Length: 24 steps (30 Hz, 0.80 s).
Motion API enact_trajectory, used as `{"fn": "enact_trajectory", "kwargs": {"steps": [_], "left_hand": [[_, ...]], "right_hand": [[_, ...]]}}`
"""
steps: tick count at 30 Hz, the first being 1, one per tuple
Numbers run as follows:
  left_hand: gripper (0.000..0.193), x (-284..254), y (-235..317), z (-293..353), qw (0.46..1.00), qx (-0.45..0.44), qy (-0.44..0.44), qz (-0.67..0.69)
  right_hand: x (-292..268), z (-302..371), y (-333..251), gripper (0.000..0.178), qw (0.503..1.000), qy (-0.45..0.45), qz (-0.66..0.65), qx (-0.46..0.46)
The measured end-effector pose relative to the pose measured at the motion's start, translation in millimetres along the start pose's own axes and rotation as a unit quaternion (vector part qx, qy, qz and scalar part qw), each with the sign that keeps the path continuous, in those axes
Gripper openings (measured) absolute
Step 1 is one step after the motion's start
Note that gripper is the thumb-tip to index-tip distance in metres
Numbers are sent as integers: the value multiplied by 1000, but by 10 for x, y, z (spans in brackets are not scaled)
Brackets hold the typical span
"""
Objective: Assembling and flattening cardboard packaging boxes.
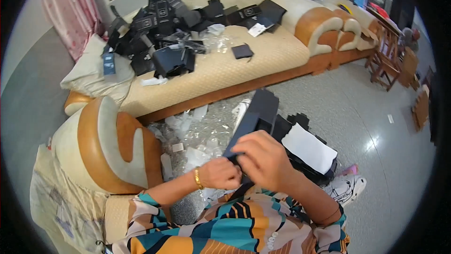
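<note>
Across my lap lies a black cardboard box [264, 103], tilted, with its far end pointing up toward the sofa and a flap standing out. My left hand [220, 173], with a gold bracelet at the wrist, is closed in a fist at the near end of the box. Over the same end bends my right hand [263, 157], its fingers curled against the box's edge; the tips are partly hidden. A stack of flattened black cardboard [322, 175] with a white sheet [309, 147] on it rests just right of the box.
A cream sofa [277, 50] holds a heap of black boxes [162, 19] and a dark flat piece [242, 51]. Clear plastic wrappers [188, 129] litter the floor before it. An armchair's arm [108, 146] stands at left, a wooden chair [386, 57] at far right.
</note>
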<state>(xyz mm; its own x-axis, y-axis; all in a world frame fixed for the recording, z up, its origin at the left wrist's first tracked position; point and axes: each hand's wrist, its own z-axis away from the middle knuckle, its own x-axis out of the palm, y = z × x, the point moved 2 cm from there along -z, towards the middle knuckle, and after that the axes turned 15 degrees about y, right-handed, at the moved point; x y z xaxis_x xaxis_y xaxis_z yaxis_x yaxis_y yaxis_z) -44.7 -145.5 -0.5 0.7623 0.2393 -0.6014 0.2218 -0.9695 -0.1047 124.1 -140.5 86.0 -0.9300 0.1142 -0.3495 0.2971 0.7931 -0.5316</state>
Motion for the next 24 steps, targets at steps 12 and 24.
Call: {"fn": "enact_trajectory", "kwargs": {"steps": [12, 24], "left_hand": [[19, 81, 375, 184, 952, -252, -147, 89], [73, 625, -345, -235, 898, -415, -135, -61]], "right_hand": [[445, 1110, 513, 16, 982, -131, 113, -71], [422, 1239, 591, 9, 983, -107, 130, -77]]}}
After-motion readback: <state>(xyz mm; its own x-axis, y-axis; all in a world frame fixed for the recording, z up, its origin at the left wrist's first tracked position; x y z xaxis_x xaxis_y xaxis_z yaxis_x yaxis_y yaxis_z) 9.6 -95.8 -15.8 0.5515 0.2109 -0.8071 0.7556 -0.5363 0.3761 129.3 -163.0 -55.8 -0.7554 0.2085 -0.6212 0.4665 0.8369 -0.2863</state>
